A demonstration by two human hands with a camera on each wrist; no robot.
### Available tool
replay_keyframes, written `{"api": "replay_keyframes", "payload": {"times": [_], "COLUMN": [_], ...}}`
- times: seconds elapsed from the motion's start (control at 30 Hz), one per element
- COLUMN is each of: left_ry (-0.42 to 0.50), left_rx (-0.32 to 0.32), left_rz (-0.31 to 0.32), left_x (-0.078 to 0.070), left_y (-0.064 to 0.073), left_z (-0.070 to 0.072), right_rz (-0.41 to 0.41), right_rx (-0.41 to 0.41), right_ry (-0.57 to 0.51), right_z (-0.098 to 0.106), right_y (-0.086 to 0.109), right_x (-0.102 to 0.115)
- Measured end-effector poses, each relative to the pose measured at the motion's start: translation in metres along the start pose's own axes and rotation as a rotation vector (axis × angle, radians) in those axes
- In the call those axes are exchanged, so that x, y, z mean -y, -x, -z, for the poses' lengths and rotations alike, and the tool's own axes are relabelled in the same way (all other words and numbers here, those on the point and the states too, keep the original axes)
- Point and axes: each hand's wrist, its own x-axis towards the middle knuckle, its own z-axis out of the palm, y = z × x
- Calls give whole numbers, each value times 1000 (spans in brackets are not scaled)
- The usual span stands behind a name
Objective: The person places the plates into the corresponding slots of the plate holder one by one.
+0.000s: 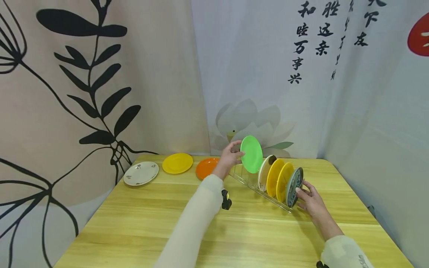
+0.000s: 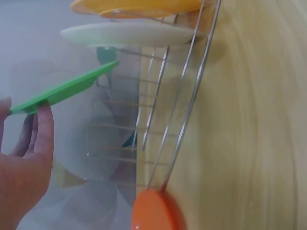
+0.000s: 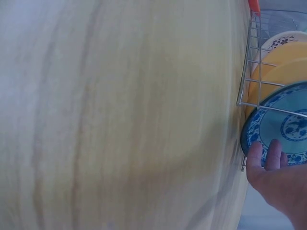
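My left hand [image 1: 230, 156] pinches the rim of a green plate [image 1: 252, 154], fingers on one side and thumb on the other. That plate is tilted and raised above the left part of a wire dish rack [image 1: 248, 183]. In the rack stand a white plate with a printed pattern [image 1: 263, 175], two yellow plates [image 1: 273, 176] and, at the right end, a blue-and-white patterned plate [image 1: 293, 188]. My right hand [image 1: 311, 201] is at this last plate, its fingers loosely bent, their tips at the plate's face [image 3: 283, 127]; firm contact is hard to tell.
Along the back of the wooden table [image 1: 134, 223] lie a white patterned plate [image 1: 141, 173], a yellow plate [image 1: 177, 163] and an orange plate [image 1: 205, 168]. The orange one is partly hidden by my left arm and lies near the rack's left end. A printed curtain [image 1: 167, 93] hangs behind.
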Motion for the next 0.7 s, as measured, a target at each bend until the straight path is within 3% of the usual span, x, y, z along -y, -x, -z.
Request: {"api": "replay_keyframes", "payload": {"times": [0.27,0.5,0.7], "left_ry": [-37,-49,-23], "left_rx": [55,17,-28], "left_rz": [46,18,19], "left_x": [20,29,30], "left_y": [5,9,8], "left_z": [-13,-15,-5], "right_rz": [-7,0,-4], "right_rx": [-3,0,-6], "right_ry": [16,9,3], "right_z": [1,0,1], "right_y": [-2,-2,-2], "right_x": [-3,-2,-1]}}
